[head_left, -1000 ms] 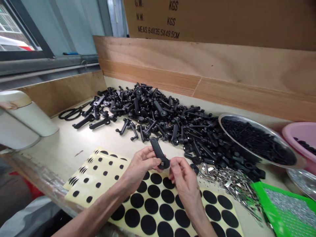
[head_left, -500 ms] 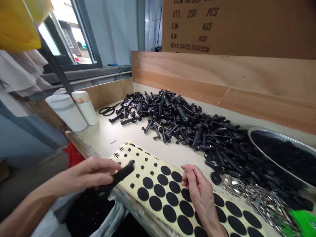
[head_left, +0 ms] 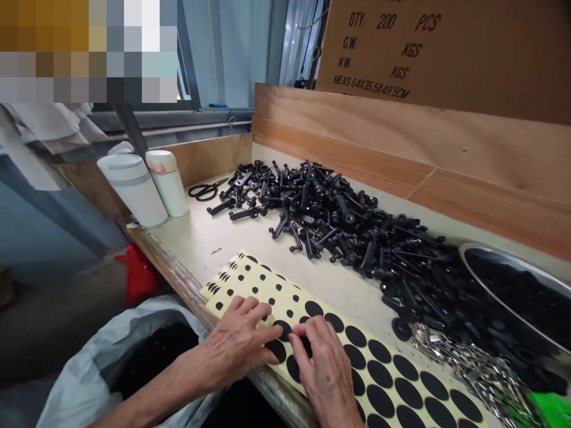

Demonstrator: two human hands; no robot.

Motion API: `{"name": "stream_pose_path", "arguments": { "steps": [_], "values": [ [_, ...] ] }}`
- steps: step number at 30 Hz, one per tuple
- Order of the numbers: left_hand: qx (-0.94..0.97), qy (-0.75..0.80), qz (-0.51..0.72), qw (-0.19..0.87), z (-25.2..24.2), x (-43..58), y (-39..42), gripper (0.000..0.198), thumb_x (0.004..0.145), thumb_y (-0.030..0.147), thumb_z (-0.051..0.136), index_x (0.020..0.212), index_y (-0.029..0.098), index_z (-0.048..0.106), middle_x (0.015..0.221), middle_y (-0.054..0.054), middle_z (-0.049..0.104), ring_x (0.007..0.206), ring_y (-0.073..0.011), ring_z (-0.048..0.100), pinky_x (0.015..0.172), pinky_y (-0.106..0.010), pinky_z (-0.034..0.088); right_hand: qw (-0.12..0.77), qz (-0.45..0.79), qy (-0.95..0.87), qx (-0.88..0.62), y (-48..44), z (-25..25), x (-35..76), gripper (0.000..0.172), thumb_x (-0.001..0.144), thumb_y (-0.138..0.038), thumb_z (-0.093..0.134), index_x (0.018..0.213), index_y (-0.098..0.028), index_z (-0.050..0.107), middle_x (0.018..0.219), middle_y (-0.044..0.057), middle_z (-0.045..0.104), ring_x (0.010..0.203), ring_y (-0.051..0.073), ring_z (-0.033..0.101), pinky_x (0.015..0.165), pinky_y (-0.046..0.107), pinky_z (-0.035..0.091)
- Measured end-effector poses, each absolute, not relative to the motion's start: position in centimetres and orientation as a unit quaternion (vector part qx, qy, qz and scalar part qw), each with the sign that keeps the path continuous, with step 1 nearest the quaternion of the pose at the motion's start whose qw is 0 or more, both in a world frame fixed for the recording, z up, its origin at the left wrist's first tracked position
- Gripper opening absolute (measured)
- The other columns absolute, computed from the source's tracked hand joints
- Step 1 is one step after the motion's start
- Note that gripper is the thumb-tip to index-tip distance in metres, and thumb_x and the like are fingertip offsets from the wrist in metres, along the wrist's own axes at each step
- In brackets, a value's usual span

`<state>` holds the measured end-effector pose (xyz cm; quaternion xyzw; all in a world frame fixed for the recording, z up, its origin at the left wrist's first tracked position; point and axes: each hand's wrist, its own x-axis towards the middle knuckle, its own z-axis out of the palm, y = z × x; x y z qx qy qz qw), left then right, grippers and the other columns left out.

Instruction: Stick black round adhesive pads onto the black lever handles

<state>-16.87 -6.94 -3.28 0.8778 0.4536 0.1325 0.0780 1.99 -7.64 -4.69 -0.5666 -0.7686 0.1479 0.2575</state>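
At the near bench edge, the person's left hand lies palm down on a cream backing sheet printed with rows of large round black adhesive pads, fingers slightly spread and resting on the sheet, gripping nothing. The right hand sits just beside it on the same sheet, its fingertips bunched together on a pad; whether they pinch that pad's edge cannot be told. The hands are close together but not clamped on any separate object. The sheet lies across the bench, overlapping stacked cream sheets of smaller black dots farther along. Below the bench edge on the left, a white plastic bag hangs open around dark contents.

Beyond the sheets, the pale bench top carries a wide heap of black plastic lever handles. A loose black disc and a drift of small silver metal clips lie at its near right side, with a steel bowl of black parts at the right. On the far left stand a white tumbler, a cream bottle and black-handled scissors. A plywood board backs the bench, beneath a printed cardboard carton.
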Motion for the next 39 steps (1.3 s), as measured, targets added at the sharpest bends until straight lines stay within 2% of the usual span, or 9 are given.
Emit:
{"name": "stream_pose_path", "arguments": {
  "steps": [4,9,16,22,26,28,32,36,39],
  "values": [
    [0.880,0.446,0.148,0.064,-4.0,-17.8,-7.3,0.040,0.077,0.045,0.070,0.113,0.031,0.059,0.108,-0.006,0.056,0.092,-0.0242,0.046,0.080,-0.040,0.032,0.277,0.230,-0.751,-0.554,-7.8,-4.8,1.5,0.014,0.087,-0.025,0.055,0.074,-0.024,0.056,0.079,0.001,0.058,0.074,0.018,0.058,0.070,0.032,0.046],
    [0.888,0.437,0.116,0.087,-2.9,-17.8,-7.7,0.044,0.083,0.045,0.062,0.122,0.029,0.051,0.112,-0.008,0.055,0.094,-0.0256,0.045,0.083,-0.044,0.031,0.341,0.202,-0.724,-0.564,-8.2,-5.2,1.1,0.015,0.091,-0.029,0.047,0.097,-0.022,0.060,0.092,0.006,0.055,0.086,0.022,0.057,0.075,0.035,0.047],
    [0.887,0.431,0.117,0.117,-2.3,-17.9,-8.1,0.037,0.082,0.050,0.062,0.111,0.028,0.055,0.113,-0.008,0.056,0.095,-0.0266,0.046,0.085,-0.045,0.033,0.320,0.310,-0.694,-0.566,-7.5,-4.5,1.0,0.014,0.085,-0.029,0.053,0.072,-0.023,0.057,0.084,0.003,0.055,0.082,0.021,0.057,0.077,0.035,0.045],
    [0.817,0.473,0.233,0.234,-1.5,-18.5,-7.9,0.040,0.084,0.039,0.063,0.118,0.019,0.052,0.107,-0.010,0.063,0.099,-0.0247,0.050,0.086,-0.039,0.039,0.323,0.468,-0.643,-0.513,-7.2,-2.1,2.3,0.019,0.087,-0.035,0.051,0.073,-0.023,0.055,0.094,0.002,0.056,0.087,0.019,0.056,0.079,0.030,0.043],
    [0.755,0.499,0.291,0.310,-0.5,-17.2,-6.9,0.007,0.084,0.023,0.059,0.082,0.021,0.065,0.113,-0.007,0.066,0.104,-0.0239,0.052,0.094,-0.041,0.036,0.345,0.517,-0.610,-0.492,-7.0,-1.6,2.8,0.021,0.086,-0.039,0.055,0.074,-0.022,0.059,0.088,0.001,0.057,0.080,0.017,0.056,0.074,0.027,0.045],
    [0.712,0.516,0.330,0.345,-0.2,-16.2,-6.3,0.013,0.082,0.020,0.059,0.069,0.020,0.063,0.116,-0.006,0.065,0.108,-0.0241,0.051,0.096,-0.040,0.035,0.373,0.517,-0.587,-0.500,-6.9,-2.1,2.9,0.022,0.086,-0.042,0.055,0.081,-0.022,0.064,0.091,0.002,0.059,0.079,0.017,0.058,0.073,0.027,0.046],
    [0.620,0.540,0.388,0.417,0.3,-14.4,-5.3,0.015,0.081,0.028,0.061,0.068,0.020,0.063,0.111,-0.007,0.065,0.110,-0.0250,0.052,0.098,-0.041,0.035,0.457,0.480,-0.529,-0.530,-6.6,-3.1,3.7,0.035,0.083,-0.046,0.061,0.107,-0.021,0.066,0.106,0.008,0.061,0.092,0.021,0.060,0.077,0.030,0.050],
    [0.570,0.543,0.404,0.466,0.8,-13.0,-4.9,0.021,0.080,0.034,0.062,0.065,0.020,0.063,0.107,-0.006,0.065,0.106,-0.0254,0.054,0.096,-0.039,0.035,0.484,0.444,-0.530,-0.537,-6.4,-2.6,4.6,0.025,0.081,-0.045,0.063,0.081,-0.021,0.068,0.083,0.003,0.061,0.076,0.018,0.058,0.067,0.027,0.047],
    [0.545,0.528,0.417,0.501,0.9,-12.2,-4.9,0.023,0.078,0.036,0.064,0.064,0.018,0.063,0.100,-0.006,0.065,0.098,-0.0234,0.056,0.090,-0.034,0.038,0.480,0.423,-0.556,-0.531,-6.2,-2.1,5.1,0.031,0.080,-0.047,0.062,0.063,-0.021,0.062,0.068,0.000,0.054,0.063,0.016,0.050,0.056,0.025,0.040]
  ]
}}
